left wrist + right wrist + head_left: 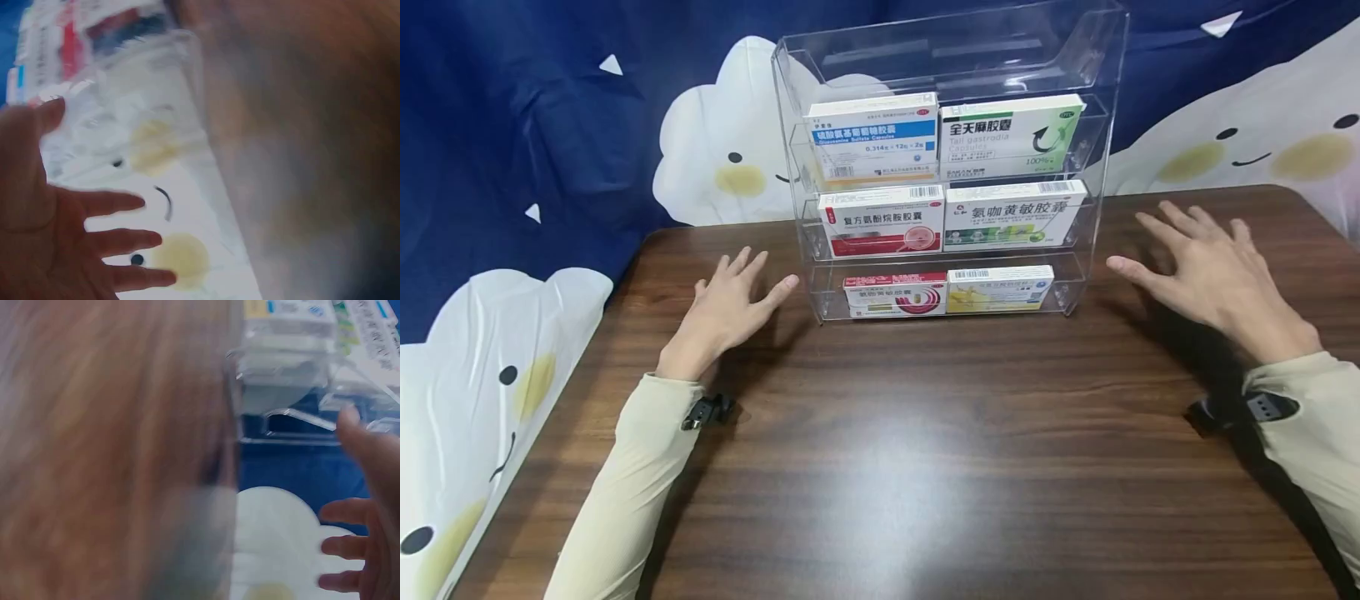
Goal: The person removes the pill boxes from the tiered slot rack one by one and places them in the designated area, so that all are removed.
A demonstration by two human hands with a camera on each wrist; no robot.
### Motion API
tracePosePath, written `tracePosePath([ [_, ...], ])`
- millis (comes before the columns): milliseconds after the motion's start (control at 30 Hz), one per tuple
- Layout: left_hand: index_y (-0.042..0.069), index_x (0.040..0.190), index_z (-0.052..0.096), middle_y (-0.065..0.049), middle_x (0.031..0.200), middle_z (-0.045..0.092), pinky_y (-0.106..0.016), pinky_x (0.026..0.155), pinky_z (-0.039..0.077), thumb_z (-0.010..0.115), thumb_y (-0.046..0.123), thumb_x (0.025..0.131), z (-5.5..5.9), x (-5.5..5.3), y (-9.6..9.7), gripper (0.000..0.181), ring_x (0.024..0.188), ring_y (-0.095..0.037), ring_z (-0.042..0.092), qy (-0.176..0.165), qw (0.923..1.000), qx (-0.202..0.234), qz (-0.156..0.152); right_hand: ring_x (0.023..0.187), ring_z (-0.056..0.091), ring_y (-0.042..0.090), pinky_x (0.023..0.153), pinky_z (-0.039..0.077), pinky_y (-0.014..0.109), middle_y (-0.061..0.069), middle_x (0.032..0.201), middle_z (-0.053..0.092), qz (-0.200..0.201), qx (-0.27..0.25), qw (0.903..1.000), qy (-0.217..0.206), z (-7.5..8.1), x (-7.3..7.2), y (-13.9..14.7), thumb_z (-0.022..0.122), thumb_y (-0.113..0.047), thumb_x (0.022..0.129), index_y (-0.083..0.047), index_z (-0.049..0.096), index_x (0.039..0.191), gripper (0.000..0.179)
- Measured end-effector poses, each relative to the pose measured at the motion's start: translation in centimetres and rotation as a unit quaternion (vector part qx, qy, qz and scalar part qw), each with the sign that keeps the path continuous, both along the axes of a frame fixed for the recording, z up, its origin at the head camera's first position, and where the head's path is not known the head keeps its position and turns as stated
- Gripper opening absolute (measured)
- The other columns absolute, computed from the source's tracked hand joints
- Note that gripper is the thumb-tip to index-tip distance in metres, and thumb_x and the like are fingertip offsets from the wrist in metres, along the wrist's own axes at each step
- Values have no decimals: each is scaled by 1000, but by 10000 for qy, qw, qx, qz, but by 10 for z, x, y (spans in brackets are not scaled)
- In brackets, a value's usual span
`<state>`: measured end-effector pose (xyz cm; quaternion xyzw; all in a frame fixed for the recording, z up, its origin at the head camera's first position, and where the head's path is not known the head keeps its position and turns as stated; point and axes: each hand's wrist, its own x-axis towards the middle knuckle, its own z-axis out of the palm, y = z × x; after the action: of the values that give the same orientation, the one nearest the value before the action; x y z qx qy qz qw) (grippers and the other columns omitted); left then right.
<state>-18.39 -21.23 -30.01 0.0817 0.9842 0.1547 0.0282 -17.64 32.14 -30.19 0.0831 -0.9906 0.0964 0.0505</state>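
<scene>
- Head view: a clear plastic rack (940, 62) stands upright on the brown table (887, 433), between the two hands and in front of a blue curtain (550, 125) with cloud faces.
- The left hand (722, 308) is spread, thumb well away from the fingers, holding nothing; its thumb tip is just beside the rack's lower left side, apart from it.
- The right hand (1210, 271) is likewise spread and holds nothing, its thumb pointing at the rack's right side across a small gap.
- Six medicine boxes sit in the rack, two to a tier: blue-banded box (874, 140) and green-arrow box (1009, 138) above; red-striped box (883, 223) and white-and-green box (1013, 218) in the middle; red-topped box (897, 297) and yellow box (1000, 290) below.
- The rack looks light, stiff and smooth, probably a bit slippery and liable to crack if knocked. The low side walls, one hand each, seem the best hold; tilting could let boxes slide.
- The boxes look like thin card, light and easily dented. A gentle pinch on the exposed top edge should suit, as neighbours leave little finger room between them.
- Both wrist views are blurred, though each shows straight fingers with nothing in them.
</scene>
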Motion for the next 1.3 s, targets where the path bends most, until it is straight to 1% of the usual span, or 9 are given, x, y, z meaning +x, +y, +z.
tracePosePath([
  [167,-6,136,49,-25,136,52,-49,107,35,50,46,97,15,1,12,66,128,-38,47,777,9920,978,-186,95,59,53,68,41,64,28,109,66,372,-561,9928,988,14,14,-14,69,-35,87,-3,63,122,47],
  [233,-5,130,56,-22,127,60,-46,102,41,54,42,96,23,1,19,58,120,-33,55,996,9860,1326,-177,81,68,33,64,45,50,23,92,71,615,-651,9864,1380,20,18,-20,74,-23,83,-4,69,111,34],
  [333,-2,124,63,-18,119,66,-43,96,47,57,37,95,31,0,30,49,110,-28,63,1178,9775,1748,-120,68,58,-9,60,43,33,15,77,72,1052,-709,9737,1893,29,22,-29,77,-9,76,-4,72,98,24],
  [433,-3,119,66,-17,113,68,-40,91,50,60,29,94,34,-2,37,40,105,-26,66,1270,9714,2004,-113,67,42,-23,60,40,27,10,74,72,1393,-731,9637,2158,37,22,-42,80,-5,70,-4,74,92,23],
  [633,-7,115,66,-21,105,69,-39,86,53,64,14,91,34,-7,45,32,101,-27,68,1265,9670,2209,-76,61,57,4,60,41,25,9,76,73,1807,-740,9532,2307,43,24,-62,82,-2,68,-4,75,92,26],
  [767,-8,114,67,-21,103,69,-35,78,56,64,9,90,34,-8,48,29,89,-28,71,1104,9680,2251,-52,65,62,9,61,45,22,8,77,73,1992,-866,9487,2298,40,25,-72,83,0,67,-4,75,90,25],
  [900,-8,111,67,-22,101,70,-29,69,57,65,7,89,32,-7,49,27,80,-28,72,867,9674,2377,93,62,63,16,57,48,31,11,77,72,2199,-932,9432,2310,33,25,-82,82,3,67,0,74,89,24],
  [1100,-7,109,69,-20,99,71,-36,80,55,66,9,89,31,-5,50,27,89,-27,71,892,9720,2162,243,65,67,28,62,51,51,17,78,71,2190,-763,9573,1726,29,21,-97,80,0,72,4,73,92,21],
  [1300,-7,108,70,-19,98,71,-39,85,53,66,10,89,35,-6,53,26,94,-28,70,1008,9762,1913,149,60,60,25,60,49,51,11,74,68,2050,-603,9700,1160,25,18,-102,72,3,78,3,71,91,14],
])
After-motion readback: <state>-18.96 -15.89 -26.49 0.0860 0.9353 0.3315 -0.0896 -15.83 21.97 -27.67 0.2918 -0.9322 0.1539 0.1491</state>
